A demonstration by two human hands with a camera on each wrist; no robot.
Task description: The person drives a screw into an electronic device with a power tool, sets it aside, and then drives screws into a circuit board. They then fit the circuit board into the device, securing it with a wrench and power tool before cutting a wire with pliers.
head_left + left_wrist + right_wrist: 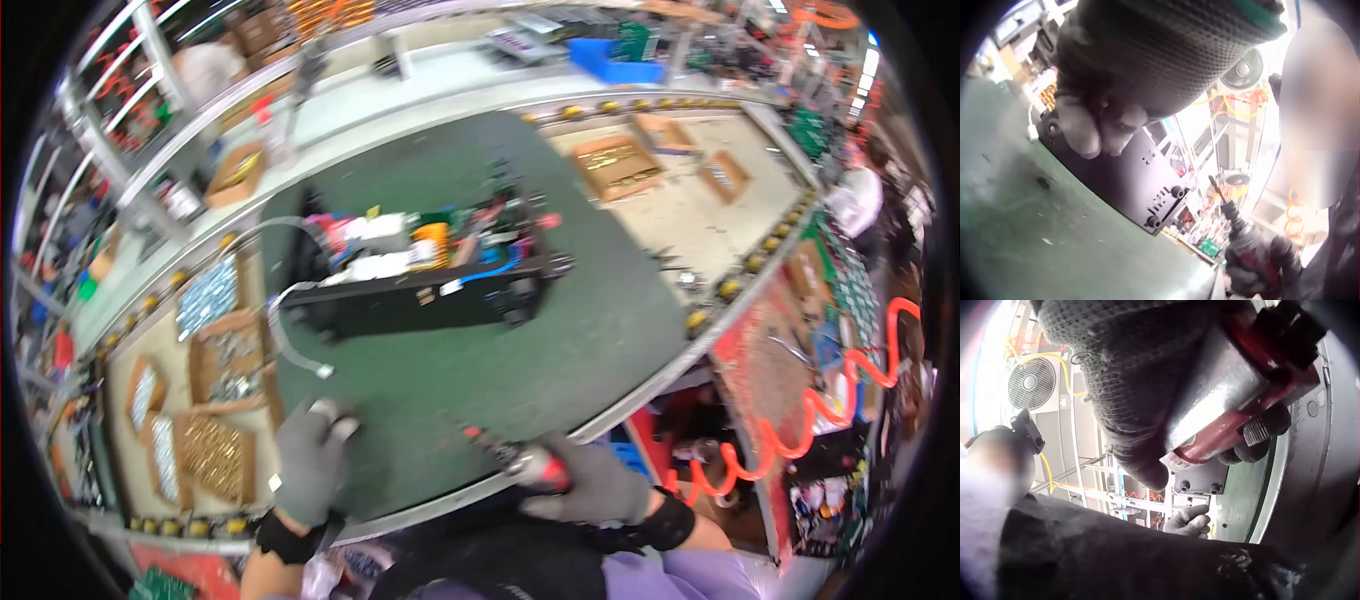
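My left hand point(312, 465), in a grey glove, hangs over the near left edge of the green mat point(440, 390), beside the parts boxes. Its fingers are loosely bent, and nothing shows between them. My right hand point(605, 485), also gloved, grips a red and silver power screwdriver point(1210, 419) at the mat's front edge. The tool's bit point(472, 433) points forward and left over the mat. Beyond both hands stands a black metal case point(410, 312) filled with circuit boards and wiring. A white cable point(285, 340) trails from its left end onto the mat.
Cardboard boxes of brass-coloured screws point(215, 458) and silver parts point(228, 360) stand at the left. More small-part boxes point(615, 165) lie at the back right. An orange coiled hose point(770, 455) hangs at the right. A metal rail point(640, 395) borders the bench.
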